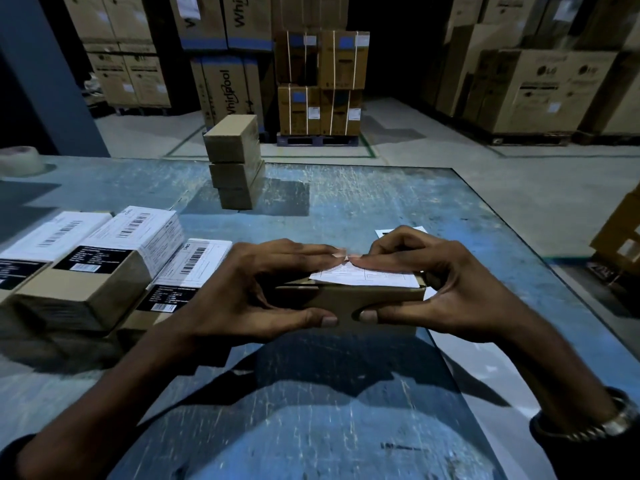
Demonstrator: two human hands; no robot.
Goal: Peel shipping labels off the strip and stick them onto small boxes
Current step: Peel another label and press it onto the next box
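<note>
A small brown box (349, 301) sits on the blue table (346, 410) in front of me, with a white shipping label (367, 277) lying across its top. My left hand (256, 289) grips the box's left end, fingers stretched over the top and thumb on the front face. My right hand (440, 282) holds the right end, thumb on the front, index finger pressing the label down. The fingertips of both hands meet at the label's far edge. A white sheet (382, 233), possibly the label strip, peeks out behind my right hand.
Three labelled boxes (114, 258) lie side by side at the left. A stack of three plain small boxes (235, 164) stands at the table's far middle. A tape roll (20, 161) sits far left. Large cartons on pallets (318, 84) fill the floor beyond.
</note>
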